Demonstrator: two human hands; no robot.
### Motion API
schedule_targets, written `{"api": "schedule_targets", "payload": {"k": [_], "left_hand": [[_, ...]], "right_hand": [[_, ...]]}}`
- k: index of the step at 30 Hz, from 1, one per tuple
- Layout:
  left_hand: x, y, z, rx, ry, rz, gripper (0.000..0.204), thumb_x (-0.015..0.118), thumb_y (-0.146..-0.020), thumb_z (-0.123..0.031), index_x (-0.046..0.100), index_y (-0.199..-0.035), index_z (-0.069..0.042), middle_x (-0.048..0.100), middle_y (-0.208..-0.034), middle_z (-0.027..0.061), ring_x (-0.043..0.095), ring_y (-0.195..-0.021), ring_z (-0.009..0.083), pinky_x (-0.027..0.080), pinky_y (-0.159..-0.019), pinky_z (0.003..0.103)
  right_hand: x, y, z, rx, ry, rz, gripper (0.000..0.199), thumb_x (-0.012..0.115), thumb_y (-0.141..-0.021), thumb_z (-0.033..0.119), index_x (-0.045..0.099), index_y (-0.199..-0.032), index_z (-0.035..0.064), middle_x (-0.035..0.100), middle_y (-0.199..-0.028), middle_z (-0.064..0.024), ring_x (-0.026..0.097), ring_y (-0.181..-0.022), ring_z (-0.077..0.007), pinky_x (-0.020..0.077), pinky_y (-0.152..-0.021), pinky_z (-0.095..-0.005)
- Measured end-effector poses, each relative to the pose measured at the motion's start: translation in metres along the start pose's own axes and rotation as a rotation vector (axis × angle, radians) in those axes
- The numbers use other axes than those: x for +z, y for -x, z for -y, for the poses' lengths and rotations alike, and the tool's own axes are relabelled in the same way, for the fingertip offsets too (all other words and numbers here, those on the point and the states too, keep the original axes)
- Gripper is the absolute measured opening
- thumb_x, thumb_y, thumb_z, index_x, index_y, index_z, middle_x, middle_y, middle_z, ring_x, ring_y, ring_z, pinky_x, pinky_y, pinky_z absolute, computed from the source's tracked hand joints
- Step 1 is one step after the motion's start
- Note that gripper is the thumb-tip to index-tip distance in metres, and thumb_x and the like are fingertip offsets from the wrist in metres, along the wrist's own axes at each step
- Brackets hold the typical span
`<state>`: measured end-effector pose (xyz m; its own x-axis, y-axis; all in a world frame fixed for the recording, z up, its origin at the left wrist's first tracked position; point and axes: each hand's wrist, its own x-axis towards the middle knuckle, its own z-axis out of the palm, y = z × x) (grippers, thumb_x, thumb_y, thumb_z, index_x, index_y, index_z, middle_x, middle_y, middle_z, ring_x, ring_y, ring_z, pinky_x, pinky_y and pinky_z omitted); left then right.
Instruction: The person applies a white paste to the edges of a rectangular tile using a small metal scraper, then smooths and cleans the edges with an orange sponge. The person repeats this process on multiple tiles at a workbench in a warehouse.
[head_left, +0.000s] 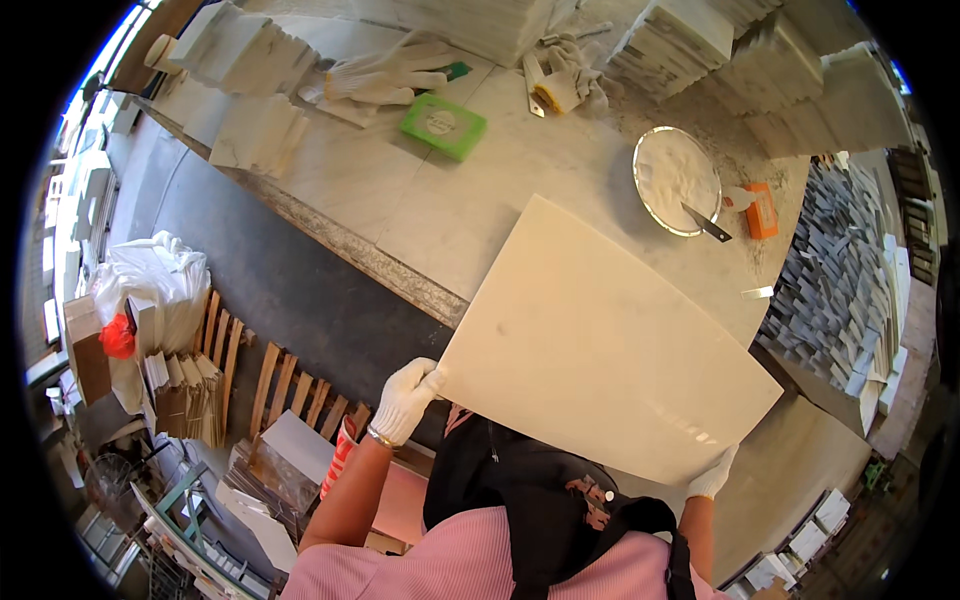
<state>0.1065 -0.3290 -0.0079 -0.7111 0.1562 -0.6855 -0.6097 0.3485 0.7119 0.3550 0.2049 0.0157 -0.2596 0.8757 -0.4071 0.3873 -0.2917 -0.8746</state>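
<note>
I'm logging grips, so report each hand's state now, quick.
Left hand: closed on the pale slab, at its near left corner.
Right hand: holding the same slab by its near right corner, fingers partly hidden.

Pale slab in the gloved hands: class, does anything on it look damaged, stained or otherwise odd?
Slightly: a small darker spot marks the mostly even face of the pale slab, toward the left hand. Stain or natural marking, I cannot tell. No chip or crack shows.
</note>
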Motion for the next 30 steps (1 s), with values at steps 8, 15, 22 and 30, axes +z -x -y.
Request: {"api": "schedule_targets", "payload": {"k": [8,15,22,30], "left_hand": [[-0.009,-0.006,-0.032,0.125,-0.412,-0.082,0.022,0.071,-0.092,-0.027,0.071,-0.098,-0.006,0.071,-0.088,0.0101,0.069,-0.08,0.0244,0.054,-0.074,0.034],[0.001,-0.033,-0.102,0.48,-0.306,-0.408,0.033,0.077,-0.086,-0.018,0.068,-0.113,-0.002,0.072,-0.097,0.0115,0.071,-0.087,0.0244,0.055,-0.081,0.035],[0.025,-0.107,-0.169,0.496,-0.303,-0.14,0.044,0.071,-0.09,-0.033,0.064,-0.12,-0.002,0.071,-0.098,0.0146,0.069,-0.089,0.0278,0.054,-0.081,0.039],[0.038,-0.123,-0.192,0.437,-0.396,-0.058,0.037,0.063,-0.096,-0.034,0.055,-0.085,0.001,0.051,-0.07,0.012,0.047,-0.066,0.0197,0.043,-0.063,0.038]], "right_hand": [[-0.015,-0.014,-0.013,0.033,-0.045,-0.019,0.068,0.047,-0.107,0.046,0.04,-0.153,-0.0041,0.044,-0.157,-0.0115,0.043,-0.141,-0.0254,0.0319,-0.119,-0.0363],[-0.01,-0.006,-0.009,0.0,0.008,-0.039,0.066,0.045,-0.109,0.044,0.04,-0.152,-0.0046,0.044,-0.156,-0.0112,0.044,-0.14,-0.024,0.0333,-0.118,-0.0354],[-0.006,-0.006,-0.012,-0.039,-0.037,-0.039,0.066,0.044,-0.109,0.046,0.042,-0.151,-0.0042,0.046,-0.154,-0.0117,0.046,-0.138,-0.0243,0.0343,-0.117,-0.0353],[-0.019,-0.011,-0.019,0.021,-0.037,-0.021,0.071,0.047,-0.105,0.055,0.047,-0.148,-0.0018,0.052,-0.148,-0.0113,0.051,-0.132,-0.0252,0.0413,-0.111,-0.0369]]}}
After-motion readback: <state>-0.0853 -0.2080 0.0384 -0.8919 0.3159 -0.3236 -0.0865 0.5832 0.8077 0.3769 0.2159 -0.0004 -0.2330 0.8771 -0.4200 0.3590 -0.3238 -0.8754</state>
